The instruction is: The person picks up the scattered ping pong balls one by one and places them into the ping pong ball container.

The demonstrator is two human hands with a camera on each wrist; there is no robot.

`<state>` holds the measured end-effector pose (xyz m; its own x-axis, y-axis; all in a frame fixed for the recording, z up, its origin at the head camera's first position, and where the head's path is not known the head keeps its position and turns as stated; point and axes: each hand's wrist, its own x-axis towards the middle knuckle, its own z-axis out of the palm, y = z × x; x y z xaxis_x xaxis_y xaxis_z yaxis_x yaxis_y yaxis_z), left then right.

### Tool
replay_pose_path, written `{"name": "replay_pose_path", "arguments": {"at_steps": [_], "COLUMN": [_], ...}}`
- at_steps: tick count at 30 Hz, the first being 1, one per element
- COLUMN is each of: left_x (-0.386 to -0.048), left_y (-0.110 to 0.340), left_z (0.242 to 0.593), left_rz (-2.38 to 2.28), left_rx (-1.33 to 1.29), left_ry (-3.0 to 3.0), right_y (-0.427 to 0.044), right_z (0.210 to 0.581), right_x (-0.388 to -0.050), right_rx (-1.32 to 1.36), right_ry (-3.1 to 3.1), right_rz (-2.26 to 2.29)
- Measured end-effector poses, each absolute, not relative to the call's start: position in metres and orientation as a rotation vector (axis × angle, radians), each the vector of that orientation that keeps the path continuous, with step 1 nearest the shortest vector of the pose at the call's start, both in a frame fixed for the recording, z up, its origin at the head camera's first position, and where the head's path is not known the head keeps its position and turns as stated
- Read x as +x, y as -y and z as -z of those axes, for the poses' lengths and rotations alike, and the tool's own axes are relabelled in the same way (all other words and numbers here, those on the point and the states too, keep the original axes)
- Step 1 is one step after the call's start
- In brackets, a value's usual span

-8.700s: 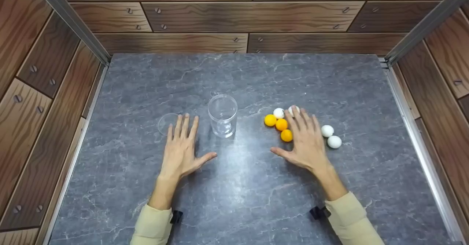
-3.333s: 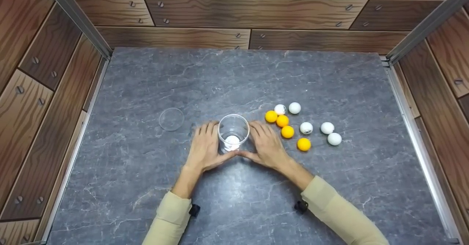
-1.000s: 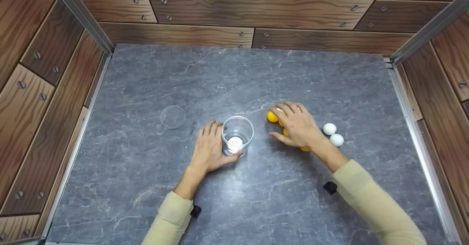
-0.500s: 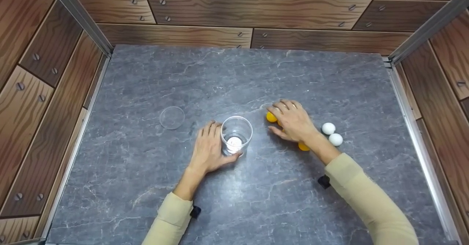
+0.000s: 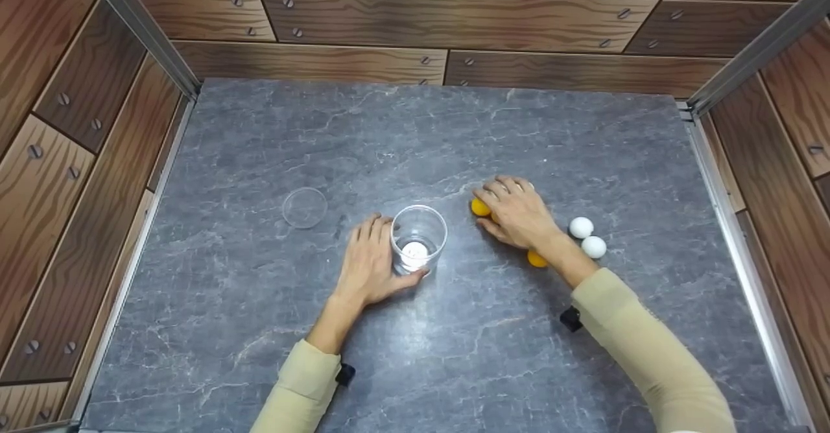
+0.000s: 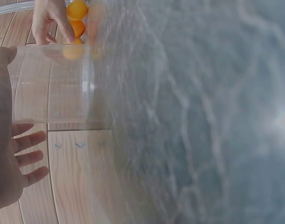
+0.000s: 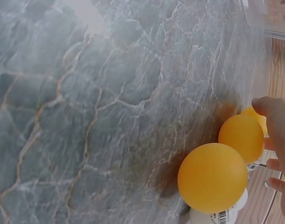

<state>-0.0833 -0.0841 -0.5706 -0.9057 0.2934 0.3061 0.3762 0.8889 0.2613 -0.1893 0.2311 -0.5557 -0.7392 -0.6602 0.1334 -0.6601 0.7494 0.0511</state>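
My left hand (image 5: 368,261) holds an upright clear plastic cup (image 5: 419,233) on the grey table, thumb curled across its front. In the left wrist view, the see-through cup (image 6: 49,88) shows no ball inside; a bright glare lies at its base in the head view. To the right, my right hand (image 5: 515,212) reaches over a cluster of ping-pong balls. Its thumb and index finger close round the leftmost orange ball (image 5: 480,207). Another orange ball (image 5: 537,258) lies beneath the wrist. More balls are hidden under the palm; two orange balls (image 7: 212,177) stand nearer in the right wrist view.
Two white balls (image 5: 581,227) lie just right of my right hand. A clear round disc (image 5: 305,208), like a lid, lies flat left of the cup. Wood-patterned panels (image 5: 363,18) enclose the grey marbled table (image 5: 324,135).
Earlier both hands drew the cup nearer; the left stays on it. My right hand then went over to the balls. In the last half second its thumb has closed in slightly toward the orange ball.
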Motion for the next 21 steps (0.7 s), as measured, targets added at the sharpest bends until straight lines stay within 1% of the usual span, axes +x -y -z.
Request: {"name": "replay_pose_path", "arguments": {"at_steps": [21], "left_x": [-0.0843], "left_y": [0.0839], "left_z": [0.5710], "left_rz": [0.462], "left_rx": [-0.497], "left_ry": [2.803], "right_y": [-0.2276], "right_z": [0.5625], "right_x": [-0.1899], "right_rx": [1.104], "right_ry": [2.733], "right_rz": [-0.006]}}
